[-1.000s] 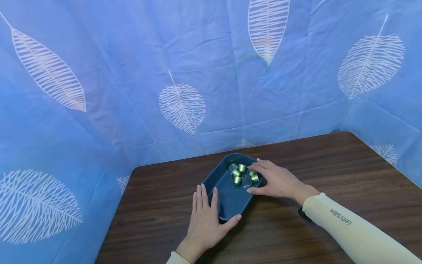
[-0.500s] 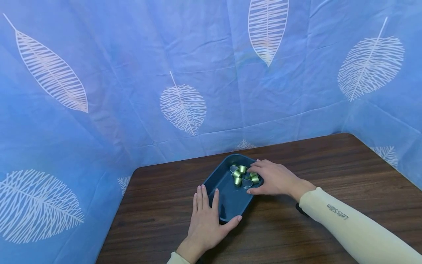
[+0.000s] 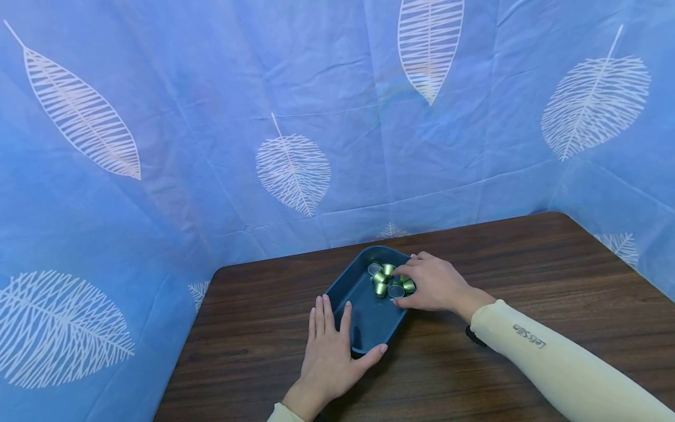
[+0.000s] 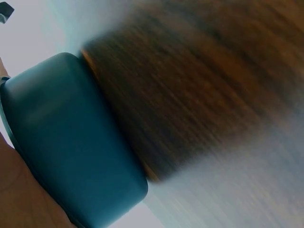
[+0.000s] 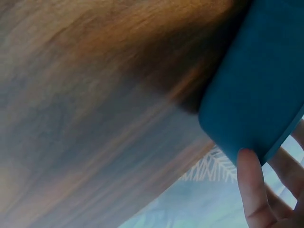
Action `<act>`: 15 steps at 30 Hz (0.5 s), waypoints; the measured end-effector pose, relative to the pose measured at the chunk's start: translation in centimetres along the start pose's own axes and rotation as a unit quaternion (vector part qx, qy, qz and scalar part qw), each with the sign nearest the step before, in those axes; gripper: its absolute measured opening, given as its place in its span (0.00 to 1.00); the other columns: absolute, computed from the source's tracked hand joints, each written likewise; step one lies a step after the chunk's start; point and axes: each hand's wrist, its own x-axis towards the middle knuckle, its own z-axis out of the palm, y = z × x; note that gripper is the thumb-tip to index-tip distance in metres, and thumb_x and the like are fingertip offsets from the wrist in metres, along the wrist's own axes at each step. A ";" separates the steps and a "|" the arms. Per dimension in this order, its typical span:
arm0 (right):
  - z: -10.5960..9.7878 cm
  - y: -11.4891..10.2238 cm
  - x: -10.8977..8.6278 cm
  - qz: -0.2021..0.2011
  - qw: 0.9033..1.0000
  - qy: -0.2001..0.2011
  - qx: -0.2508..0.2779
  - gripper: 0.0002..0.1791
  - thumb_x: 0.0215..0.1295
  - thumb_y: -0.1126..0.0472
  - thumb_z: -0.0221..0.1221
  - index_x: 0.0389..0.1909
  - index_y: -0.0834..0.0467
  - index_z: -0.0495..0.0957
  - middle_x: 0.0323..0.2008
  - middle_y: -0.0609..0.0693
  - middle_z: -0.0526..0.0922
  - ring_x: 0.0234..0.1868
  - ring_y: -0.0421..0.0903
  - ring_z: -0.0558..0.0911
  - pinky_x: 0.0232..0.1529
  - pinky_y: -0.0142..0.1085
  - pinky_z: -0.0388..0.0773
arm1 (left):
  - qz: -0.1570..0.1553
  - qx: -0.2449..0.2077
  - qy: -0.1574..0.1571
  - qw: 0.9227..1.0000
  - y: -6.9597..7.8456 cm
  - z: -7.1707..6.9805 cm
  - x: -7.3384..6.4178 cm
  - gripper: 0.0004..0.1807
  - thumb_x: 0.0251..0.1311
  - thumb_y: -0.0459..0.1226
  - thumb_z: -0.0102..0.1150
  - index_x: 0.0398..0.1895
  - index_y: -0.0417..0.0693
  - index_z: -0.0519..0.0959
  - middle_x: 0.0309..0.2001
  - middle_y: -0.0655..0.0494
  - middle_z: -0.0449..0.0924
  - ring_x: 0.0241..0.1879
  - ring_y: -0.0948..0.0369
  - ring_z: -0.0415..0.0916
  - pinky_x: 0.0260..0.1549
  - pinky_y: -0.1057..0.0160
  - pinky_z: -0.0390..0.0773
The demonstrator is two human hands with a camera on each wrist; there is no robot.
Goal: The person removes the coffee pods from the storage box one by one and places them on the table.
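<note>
Head view: bright, fairly even light. Blue cloth (image 3: 211,88) well lit, faint pale patches mid-left. Wooden table (image 3: 248,316) much darker, dull sheen toward right of frame. Soft, diffuse shadow along lower right side of the tray (image 3: 369,322); small glints on the green capsules (image 3: 380,290). Sharpness fair, fine detail soft. Left wrist view: dim; wood grain smeared, grey haze lower right, washed-out white upper left. Right wrist view: table blurred, greyish sheen lower left, deep shadow beside the tray, upper middle.
</note>
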 end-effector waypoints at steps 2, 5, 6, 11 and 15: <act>0.0 -0.1 0.1 -0.006 1.000 0.002 -0.015 0.32 0.62 0.35 0.72 0.62 0.48 0.87 0.60 0.53 0.89 0.69 0.63 0.80 0.63 0.61 0.82 | 0.001 -0.001 -0.001 1.000 0.0 0.0 0.0 0.63 0.59 0.84 0.42 0.86 0.53 0.60 0.88 0.35 0.41 0.88 0.37 0.38 0.84 0.35 0.49; -0.2 -0.3 0.3 -0.013 0.999 -0.006 -0.029 0.31 0.62 0.36 0.72 0.61 0.48 0.87 0.59 0.53 0.90 0.66 0.62 0.81 0.61 0.58 0.84 | -0.001 -0.002 -0.004 1.000 0.0 0.0 0.0 0.62 0.60 0.84 0.42 0.86 0.53 0.60 0.88 0.35 0.40 0.88 0.38 0.36 0.84 0.35 0.49; -0.3 -0.4 0.4 -0.015 0.999 -0.009 -0.032 0.31 0.62 0.36 0.72 0.61 0.48 0.88 0.58 0.52 0.90 0.65 0.61 0.81 0.60 0.58 0.84 | -0.002 -0.004 -0.006 1.000 0.0 0.0 0.0 0.62 0.59 0.84 0.42 0.86 0.53 0.60 0.88 0.35 0.40 0.88 0.38 0.36 0.84 0.35 0.48; -0.6 -0.7 1.0 -0.023 0.998 -0.021 -0.052 0.30 0.60 0.37 0.74 0.58 0.48 0.89 0.54 0.52 0.91 0.56 0.57 0.83 0.52 0.54 0.87 | -0.007 -0.001 -0.011 1.000 -0.1 0.0 0.0 0.62 0.59 0.85 0.40 0.86 0.55 0.61 0.89 0.37 0.39 0.89 0.38 0.35 0.84 0.35 0.48; -0.6 -0.8 1.1 -0.017 0.998 -0.026 -0.057 0.26 0.60 0.40 0.76 0.55 0.48 0.90 0.51 0.51 0.91 0.55 0.56 0.84 0.52 0.53 0.87 | -0.008 -0.001 -0.012 1.000 0.0 0.1 0.1 0.62 0.59 0.85 0.39 0.86 0.55 0.62 0.89 0.36 0.39 0.89 0.38 0.36 0.84 0.35 0.49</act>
